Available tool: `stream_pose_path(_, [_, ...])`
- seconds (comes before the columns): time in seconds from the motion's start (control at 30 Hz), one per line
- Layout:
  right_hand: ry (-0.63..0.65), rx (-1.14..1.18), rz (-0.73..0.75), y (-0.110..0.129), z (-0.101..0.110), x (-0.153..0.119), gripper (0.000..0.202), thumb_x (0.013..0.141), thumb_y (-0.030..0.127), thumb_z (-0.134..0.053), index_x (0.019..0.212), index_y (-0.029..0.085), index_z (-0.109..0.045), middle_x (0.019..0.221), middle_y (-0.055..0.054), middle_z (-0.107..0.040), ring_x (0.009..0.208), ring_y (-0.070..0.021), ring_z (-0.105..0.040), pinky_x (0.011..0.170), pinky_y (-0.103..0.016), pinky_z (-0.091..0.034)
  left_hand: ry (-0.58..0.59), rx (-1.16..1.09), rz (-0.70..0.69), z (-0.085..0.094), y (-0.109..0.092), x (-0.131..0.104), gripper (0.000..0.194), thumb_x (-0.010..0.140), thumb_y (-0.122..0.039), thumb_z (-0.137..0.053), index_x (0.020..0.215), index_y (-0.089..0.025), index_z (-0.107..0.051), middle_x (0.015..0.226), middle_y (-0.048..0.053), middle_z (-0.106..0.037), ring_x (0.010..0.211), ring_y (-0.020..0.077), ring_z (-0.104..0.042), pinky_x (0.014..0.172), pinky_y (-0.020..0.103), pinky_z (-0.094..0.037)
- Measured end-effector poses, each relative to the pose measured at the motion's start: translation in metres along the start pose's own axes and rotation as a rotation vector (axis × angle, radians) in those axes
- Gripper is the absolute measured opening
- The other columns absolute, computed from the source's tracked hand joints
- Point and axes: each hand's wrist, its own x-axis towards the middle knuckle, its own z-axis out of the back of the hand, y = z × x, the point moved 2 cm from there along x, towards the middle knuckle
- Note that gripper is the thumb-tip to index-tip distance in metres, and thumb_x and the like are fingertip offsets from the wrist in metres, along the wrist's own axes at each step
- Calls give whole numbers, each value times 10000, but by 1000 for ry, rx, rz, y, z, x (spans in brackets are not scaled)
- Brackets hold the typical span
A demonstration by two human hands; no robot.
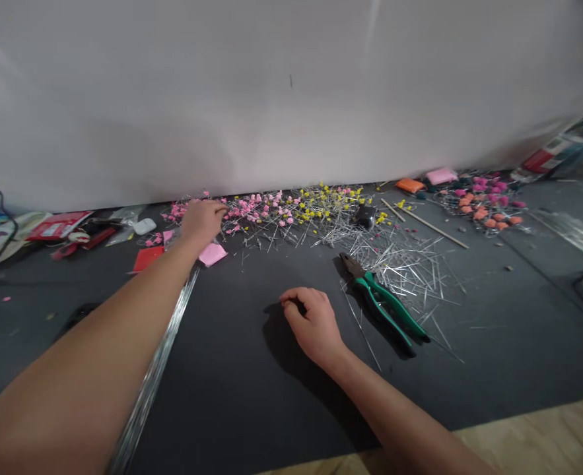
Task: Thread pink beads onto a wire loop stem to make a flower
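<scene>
My left hand (203, 221) reaches to the left end of a pile of pink-tipped wires (256, 210), its fingers closed; what they hold, if anything, is too small to name. Just below it lies a pink packet (212, 254). My right hand (315, 321) is over the middle of the dark table, thumb and fingertips pinched together, with nothing clearly visible between them. Green-handled pliers (383, 305) lie to its right, beside a heap of bare silver wires (410, 267). A long bundle of wires (167, 343) runs along my left forearm.
Yellow-tipped wires (325, 201) adjoin the pink ones. Wooden sticks (432, 227), an orange packet (410, 186) and coral-tipped wires (482, 211) lie at the back right, near a plastic bottle (563, 152). Red packets (58, 225) and a white case (144, 226) sit at the left.
</scene>
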Motion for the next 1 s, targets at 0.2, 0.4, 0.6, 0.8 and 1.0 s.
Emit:
stream_pose_path(0.2, [2, 3, -5, 1, 0, -1, 171, 767, 167, -498, 803, 245, -646, 822, 28, -677, 830, -149, -572, 814, -316, -356, -22, -22, -59, 11, -5, 4, 352, 850, -349, -402, 996, -191, -680, 1014, 70, -681, 975, 213, -587, 874, 347, -379])
stream_pose_path(0.4, [10, -4, 1, 1, 0, 0, 177, 772, 172, -490, 805, 249, -647, 820, 23, -678, 822, -153, -572, 814, -319, -354, -97, -29, -13, 23, -6, 13, 364, 859, -360, -393, 1015, -189, -674, 1021, 65, -679, 977, 208, -580, 878, 332, -380])
stream_pose_path(0.6, [4, -1, -10, 2, 1, 0, 180, 767, 164, -492, 802, 249, -647, 809, 32, -676, 819, -147, -570, 820, -316, -350, -113, -76, 220, 29, -3, 17, 353, 826, -361, -433, 1027, -194, -670, 1003, 53, -686, 960, 225, -592, 798, 320, -435])
stream_pose_path(0.8, [2, 6, 3, 2, 1, 0, 180, 771, 165, -487, 798, 244, -646, 787, 27, -672, 808, -148, -577, 823, -315, -353, 106, -106, 371, 9, -9, 29, 329, 702, -312, -572, 1000, -215, -671, 1002, 48, -682, 911, 243, -604, 765, 320, -449])
stream_pose_path(1.0, [21, -13, 4, 3, 2, 1, 189, 769, 168, -480, 798, 245, -650, 783, 25, -672, 788, -146, -576, 829, -322, -355, 123, -118, 420, 17, 1, 13, 367, 700, -309, -566, 1041, -186, -626, 1056, 64, -656, 927, 220, -596, 787, 295, -443])
